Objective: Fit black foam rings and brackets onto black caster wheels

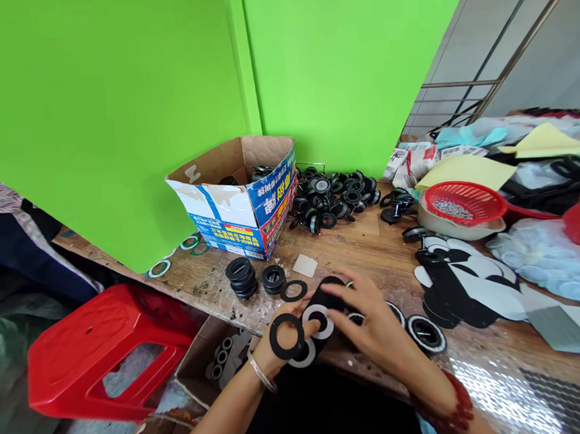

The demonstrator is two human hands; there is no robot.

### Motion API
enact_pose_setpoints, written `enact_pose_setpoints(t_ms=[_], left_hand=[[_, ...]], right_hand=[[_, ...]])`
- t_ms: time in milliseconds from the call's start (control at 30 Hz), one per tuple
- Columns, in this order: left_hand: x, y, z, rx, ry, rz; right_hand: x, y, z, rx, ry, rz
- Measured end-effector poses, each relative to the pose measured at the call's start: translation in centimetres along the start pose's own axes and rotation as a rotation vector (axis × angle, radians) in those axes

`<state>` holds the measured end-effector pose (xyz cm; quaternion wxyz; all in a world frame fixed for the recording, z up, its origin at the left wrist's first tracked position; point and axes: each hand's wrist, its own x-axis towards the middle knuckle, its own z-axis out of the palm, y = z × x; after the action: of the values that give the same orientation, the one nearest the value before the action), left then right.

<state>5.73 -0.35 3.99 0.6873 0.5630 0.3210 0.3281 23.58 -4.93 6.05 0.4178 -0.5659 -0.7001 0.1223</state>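
Observation:
My left hand (273,357) is closed around a flat black piece (330,294) with white rings (324,328) on its face. One fingertip shows at the centre of a white ring. A loose black ring (281,353) lies over the base of the same hand. My right hand (377,316) has its fingers stretched and spread over the black piece, the tips at its upper part. Just beyond the hands, another flat black ring (294,290) is seen. Near it stand a stack of round black parts (241,278) and a shorter stack (274,279).
A cardboard box (226,207) stands by the green wall (321,73), with a heap of black round parts (337,195) beside it. At right are a red basket (464,198), panda-shaped cutouts (468,282) and plastic bags (549,255). A red stool (107,349) stands left of the worktable (369,239).

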Motion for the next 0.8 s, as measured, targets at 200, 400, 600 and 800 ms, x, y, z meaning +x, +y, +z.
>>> enact_pose_setpoints(t_ms=[200,400,600,800], left_hand=[[-0.8,0.7,-0.2,0.012,-0.043,-0.097],[-0.5,1.4,0.4,-0.086,0.061,-0.145],[-0.4,0.4,0.5,-0.005,0.092,-0.063],[-0.9,-0.5,-0.3,0.027,0.069,-0.077]], right_hand=[[-0.6,1.8,0.7,0.293,0.008,0.373],[-1.0,-0.1,2.0,0.119,0.203,0.157],[-1.2,-1.0,2.5,0.082,0.159,0.124],[-0.9,-0.8,3.1,0.205,0.078,0.259]])
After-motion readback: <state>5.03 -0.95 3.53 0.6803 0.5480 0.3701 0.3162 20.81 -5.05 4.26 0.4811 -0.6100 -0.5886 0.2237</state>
